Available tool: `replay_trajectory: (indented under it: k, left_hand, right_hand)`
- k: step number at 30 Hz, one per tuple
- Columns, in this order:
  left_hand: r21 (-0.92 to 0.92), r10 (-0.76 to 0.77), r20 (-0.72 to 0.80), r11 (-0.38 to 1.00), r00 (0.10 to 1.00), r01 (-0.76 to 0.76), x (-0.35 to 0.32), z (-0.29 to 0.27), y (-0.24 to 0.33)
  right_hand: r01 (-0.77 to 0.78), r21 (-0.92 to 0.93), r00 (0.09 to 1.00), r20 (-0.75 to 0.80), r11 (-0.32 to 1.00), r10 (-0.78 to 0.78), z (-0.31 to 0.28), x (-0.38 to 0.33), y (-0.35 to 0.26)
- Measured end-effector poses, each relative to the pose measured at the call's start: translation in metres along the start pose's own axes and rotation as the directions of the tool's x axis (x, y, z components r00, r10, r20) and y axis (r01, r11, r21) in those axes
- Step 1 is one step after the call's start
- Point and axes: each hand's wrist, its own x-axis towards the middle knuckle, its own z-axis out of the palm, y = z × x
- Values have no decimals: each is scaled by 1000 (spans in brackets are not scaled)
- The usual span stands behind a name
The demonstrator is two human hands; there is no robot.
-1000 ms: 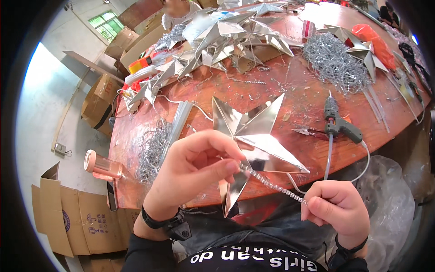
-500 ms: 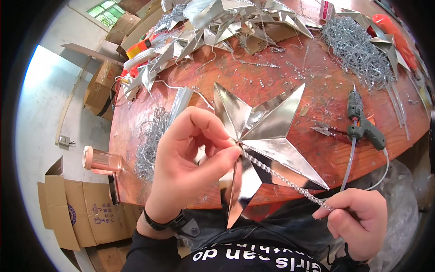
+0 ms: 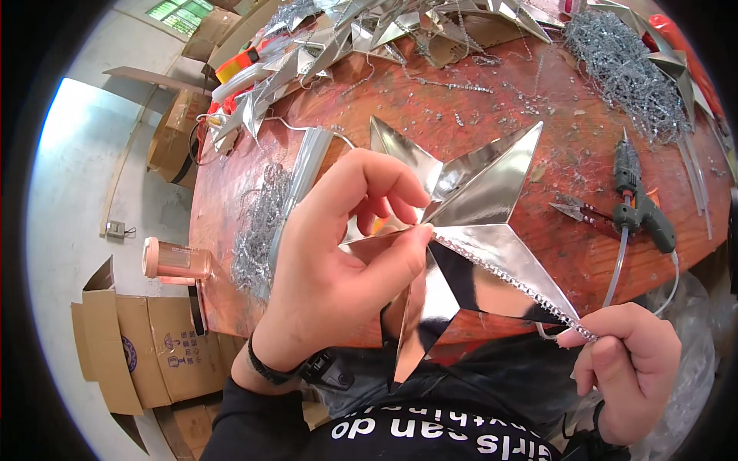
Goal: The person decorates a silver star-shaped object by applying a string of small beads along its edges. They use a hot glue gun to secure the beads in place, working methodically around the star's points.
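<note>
A shiny silver five-pointed star [image 3: 486, 198] with folded ridges is in front of me, over the table's near edge. My left hand [image 3: 338, 238] pinches one end of a rhinestone chain [image 3: 503, 278] against the star's centre, thumb and forefinger closed, and covers its left point. From there the chain runs taut along the ridge of the lower-right point. At that point's tip, my right hand [image 3: 629, 365] grips the chain's other end between thumb and fingers.
To the right on the red table [image 3: 530, 100] lie a glue gun [image 3: 632, 188] with its cord and red-handled snips [image 3: 588, 215]. Silver tinsel [image 3: 626, 73] and more stars [image 3: 369, 34] heap at the back. A lidded plastic jar [image 3: 175, 260] stands at the left edge; cardboard boxes [image 3: 165, 346] are below.
The right hand has moved outward to the lower right, and the chain now lies along the star's ridge out to the tip. The left thumb and forefinger still pinch at the centre.
</note>
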Motion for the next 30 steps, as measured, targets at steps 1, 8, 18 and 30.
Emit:
replay_trajectory:
  k: [1, 8, 18, 30]
  left_hand:
    - [15, -2, 25, 1000, 1000, 2, 0, -2, -1]
    - [-195, -4, -190, 980, 982, -34, -7, -9, -9]
    - [190, 229, -54, 958, 972, -215, -8, -10, -15]
    - [-84, -185, 285, 973, 941, 216, 26, -25, -4]
  right_hand:
    - [3, 0, 1000, 5, 1000, -3, 0, 0, 0]
    - [-2, -14, 1000, 9, 1000, 2, 4, 1, 0]
    - [53, -126, 997, 57, 991, -46, 1, 4, -3]
    - [46, -131, 998, -29, 990, -50, 4, -3, -1]
